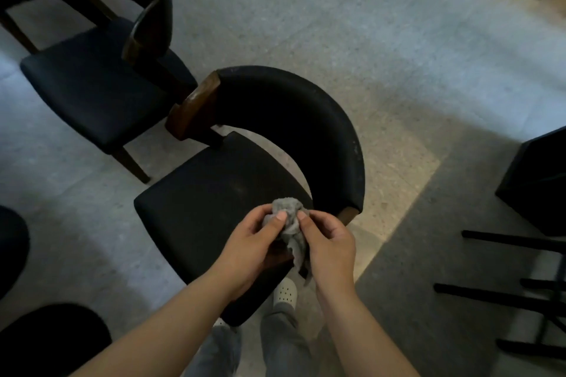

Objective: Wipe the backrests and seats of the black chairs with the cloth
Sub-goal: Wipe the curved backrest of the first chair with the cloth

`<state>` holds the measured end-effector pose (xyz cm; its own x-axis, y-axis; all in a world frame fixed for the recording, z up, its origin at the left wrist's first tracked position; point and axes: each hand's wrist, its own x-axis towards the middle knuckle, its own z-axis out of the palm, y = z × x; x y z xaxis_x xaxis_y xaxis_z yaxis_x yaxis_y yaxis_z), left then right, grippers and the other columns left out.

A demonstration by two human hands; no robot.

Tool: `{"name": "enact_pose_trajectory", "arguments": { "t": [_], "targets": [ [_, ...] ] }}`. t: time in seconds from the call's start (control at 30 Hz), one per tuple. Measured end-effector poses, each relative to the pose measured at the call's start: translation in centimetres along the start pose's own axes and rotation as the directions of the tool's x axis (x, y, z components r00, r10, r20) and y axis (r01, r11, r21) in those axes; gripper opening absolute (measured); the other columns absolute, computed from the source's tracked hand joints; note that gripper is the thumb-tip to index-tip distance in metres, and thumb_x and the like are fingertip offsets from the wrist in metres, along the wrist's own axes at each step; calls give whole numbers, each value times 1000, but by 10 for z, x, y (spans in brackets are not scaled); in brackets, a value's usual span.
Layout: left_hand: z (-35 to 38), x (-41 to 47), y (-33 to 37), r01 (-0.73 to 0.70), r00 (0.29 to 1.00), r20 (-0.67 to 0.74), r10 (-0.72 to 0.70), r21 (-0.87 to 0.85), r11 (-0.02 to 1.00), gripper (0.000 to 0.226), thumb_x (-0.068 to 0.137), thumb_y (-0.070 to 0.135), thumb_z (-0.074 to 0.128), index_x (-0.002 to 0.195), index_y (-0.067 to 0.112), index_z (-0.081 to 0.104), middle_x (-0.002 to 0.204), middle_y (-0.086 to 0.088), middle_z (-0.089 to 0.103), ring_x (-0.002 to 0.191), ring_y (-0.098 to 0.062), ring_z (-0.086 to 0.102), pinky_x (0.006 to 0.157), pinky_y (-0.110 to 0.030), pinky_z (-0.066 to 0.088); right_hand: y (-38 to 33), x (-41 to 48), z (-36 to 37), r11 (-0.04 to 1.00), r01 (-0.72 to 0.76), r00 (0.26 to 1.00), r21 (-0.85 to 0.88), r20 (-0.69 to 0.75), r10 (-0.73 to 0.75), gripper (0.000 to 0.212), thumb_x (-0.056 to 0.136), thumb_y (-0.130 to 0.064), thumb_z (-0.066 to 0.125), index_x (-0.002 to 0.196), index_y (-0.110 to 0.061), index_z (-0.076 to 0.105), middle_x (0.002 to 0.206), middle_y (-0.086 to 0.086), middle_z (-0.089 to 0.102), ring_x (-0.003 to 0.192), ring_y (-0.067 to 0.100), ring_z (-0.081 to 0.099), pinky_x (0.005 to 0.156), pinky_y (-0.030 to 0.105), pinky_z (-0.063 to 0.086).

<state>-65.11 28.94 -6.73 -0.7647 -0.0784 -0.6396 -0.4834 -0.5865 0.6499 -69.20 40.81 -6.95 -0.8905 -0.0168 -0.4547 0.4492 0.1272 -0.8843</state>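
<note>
Left hand (252, 243), right hand (330, 251) around cloth (288, 214)

The scene is dim, and the picture is soft and slightly grainy. Pale, cool light lies on the floor (352, 27) at the top and left; a warmer patch lies at the right, with a broad shadow below it. The nearest black chair (208, 208) loses almost all detail. Lines bend near the edges.
</note>
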Motion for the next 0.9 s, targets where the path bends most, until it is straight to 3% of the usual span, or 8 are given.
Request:
{"name": "enact_pose_trajectory", "arguments": {
  "t": [0.13, 0.27, 0.37, 0.43, 0.53, 0.7, 0.8, 0.9],
  "targets": [
    [7, 15, 4, 22, 998, -59, -24, -35, 999, 27, 89, 13, 61, 115, 5, 59, 114, -16, 67, 103, -29, 68, 86, -44, 57, 4, 5, -20, 999, -30, 1000, 43, 7, 30, 15, 94, -22, 62, 105, -21, 72, 98, -3, 75, 92, 8, 70, 79, 26, 57],
    [1, 36, 4, -8, 997, -76, 26, 227, 974, 26, 86, 18, 66, 112, 16, 62, 115, -8, 66, 102, -20, 69, 86, -41, 58, 20, 16, -53, 999, -35, 990, 8, -133, 36, 18, 96, -25, 57, 110, -26, 70, 102, -12, 70, 94, -2, 65, 73, 16, 53],
    [2, 57, -4, -67, 987, -93, 130, 496, 866, 20, 86, 23, 69, 106, 26, 62, 113, -1, 63, 104, -17, 65, 87, -40, 58, 35, 28, -76, 998, -65, 968, -9, -245, 61, 20, 97, -22, 57, 113, -19, 69, 105, -7, 71, 98, 7, 64, 90, 31, 54],
    [9, 73, -11, -106, 982, -64, 180, 602, 792, 22, 84, 30, 71, 105, 30, 62, 116, 0, 59, 105, -16, 62, 86, -40, 58, 47, 36, -86, 996, -86, 951, 0, -299, 82, 21, 98, -20, 57, 114, -18, 68, 106, -4, 71, 102, 12, 64, 93, 36, 54],
    [33, 98, -24, -181, 972, 14, 237, 686, 704, 30, 85, 33, 70, 113, 27, 60, 120, 1, 54, 106, -12, 59, 89, -34, 56, 60, 45, -96, 994, -107, 935, 34, -335, 112, 20, 98, -19, 55, 115, -17, 67, 108, -1, 70, 103, 14, 64, 84, 30, 54],
    [87, 125, -52, -324, 923, 112, 369, 745, 583, 34, 88, 32, 69, 120, 26, 56, 126, 6, 43, 109, -5, 50, 86, -9, 43, 78, 53, -109, 989, -126, 922, 76, -360, 145, 21, 99, -19, 55, 115, -16, 67, 108, -2, 70, 102, 11, 64, 81, 27, 53],
    [104, 138, -68, -329, 896, 76, 438, 776, 538, 34, 86, 35, 71, 114, 28, 53, 122, 7, 40, 109, -7, 48, 89, -14, 43, 87, 57, -118, 986, -142, 910, 86, -380, 164, 19, 98, -19, 55, 113, -17, 67, 106, -1, 70, 101, 11, 64, 80, 28, 54],
    [112, 151, -78, -333, 847, 71, 526, 844, 422, 38, 84, 40, 71, 112, 26, 50, 116, 7, 38, 108, -9, 44, 87, -19, 41, 95, 61, -125, 985, -145, 905, 97, -388, 172, 18, 98, -19, 56, 112, -16, 68, 104, -1, 71, 99, 12, 64, 79, 28, 54]
  ]
}}
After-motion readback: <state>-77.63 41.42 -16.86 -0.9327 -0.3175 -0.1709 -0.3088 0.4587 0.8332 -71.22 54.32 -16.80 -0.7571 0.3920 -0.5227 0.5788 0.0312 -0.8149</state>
